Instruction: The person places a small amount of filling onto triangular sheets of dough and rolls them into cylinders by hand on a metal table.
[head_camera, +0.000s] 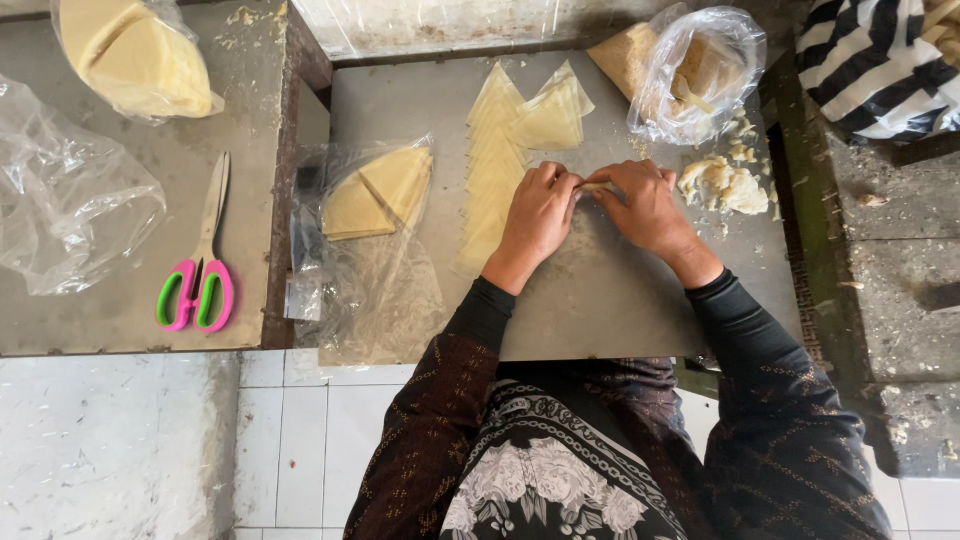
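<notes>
You sit at a grey metal table (620, 300) set over a white tiled floor (300, 440). Your left hand (537, 215) and right hand (645, 205) meet near the table's middle, fingertips of both pinched together on a small pale pastry piece (594, 186) held between them, just above the surface. Just left of your left hand, a row of overlapping triangular wrappers (492, 170) runs toward the far edge, with a second fan (550, 118) beside it. Just right of your right hand lies a lump of crumbly filling (722, 186), and behind it, at the far right corner, an open clear bag (695, 70). Near the left edge, more triangles sit in a plastic sleeve (378, 190). On the neighbouring table to the left lie pink-and-green scissors (198, 280).
</notes>
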